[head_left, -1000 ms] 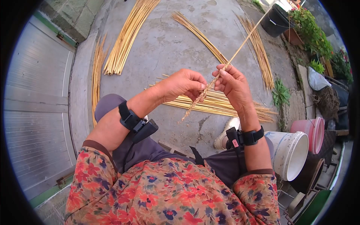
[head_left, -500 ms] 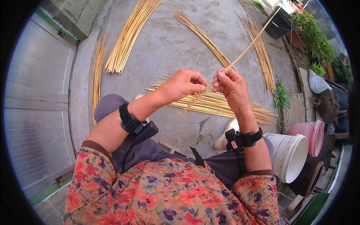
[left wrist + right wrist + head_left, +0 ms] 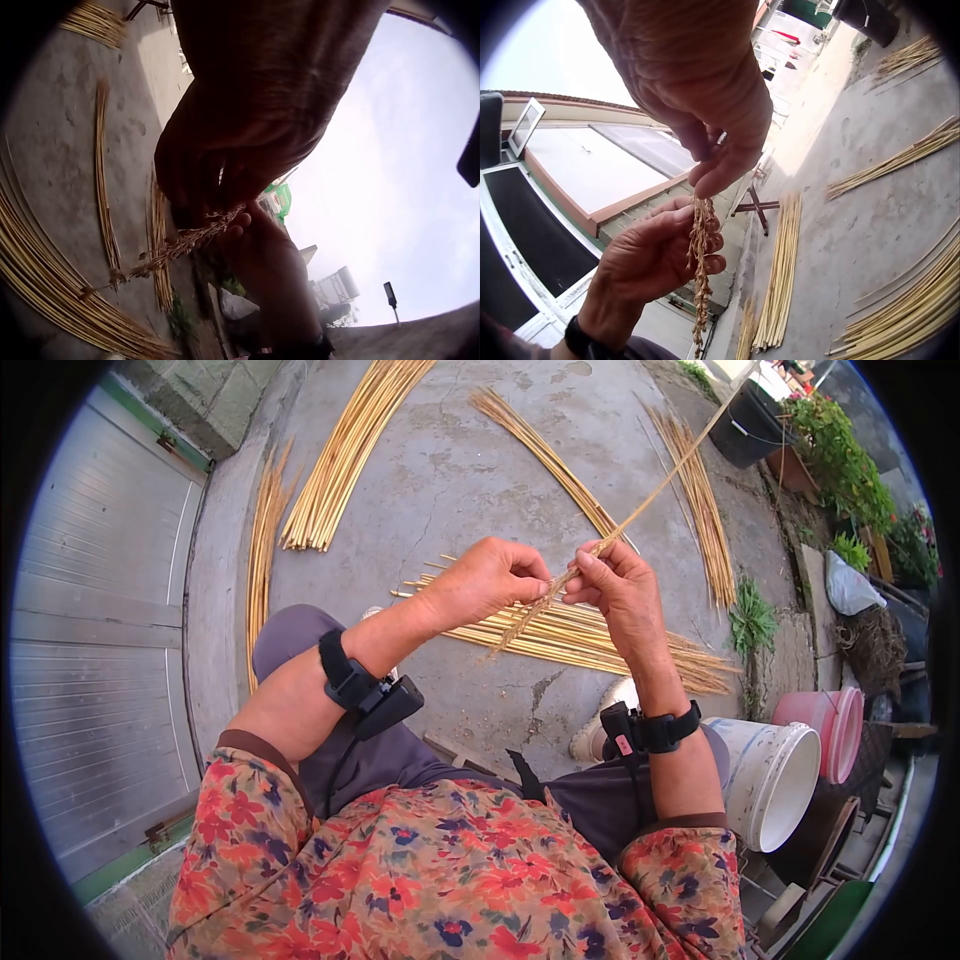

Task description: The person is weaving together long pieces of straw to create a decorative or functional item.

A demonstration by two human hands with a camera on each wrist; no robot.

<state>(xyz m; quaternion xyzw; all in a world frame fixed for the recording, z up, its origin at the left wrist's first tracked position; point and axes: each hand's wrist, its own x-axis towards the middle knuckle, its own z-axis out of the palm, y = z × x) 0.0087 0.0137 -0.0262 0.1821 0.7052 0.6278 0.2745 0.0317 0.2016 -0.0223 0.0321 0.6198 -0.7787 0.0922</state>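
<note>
One long dry stalk (image 3: pixel 655 490) slants up to the right from the hands, its seed head (image 3: pixel 515 628) hanging down to the left. The right hand (image 3: pixel 622 595) pinches the stalk at the top of the seed head between thumb and fingers. Beside it, the left hand (image 3: pixel 492 582) pinches the seed head. In the right wrist view the brown seed head (image 3: pixel 701 281) dangles below the right fingertips, the left hand (image 3: pixel 649 255) against it. The left wrist view shows the seed head (image 3: pixel 176 251) below the dark left hand (image 3: pixel 225 142).
Bundles of stalks lie on the concrete: a thick one (image 3: pixel 350 460) at upper left, a thin one (image 3: pixel 550 460) ahead, one (image 3: pixel 700 510) at right and a loose pile (image 3: pixel 560 635) beyond the knees. A white bucket (image 3: pixel 770 780), a pink bucket (image 3: pixel 825 730) and a black bucket (image 3: pixel 745 425) stand right.
The left hand has shifted slightly along the seed head toward the right hand, and its fingers have drawn in. The right hand keeps its pinch, with the stalk tilted a little differently.
</note>
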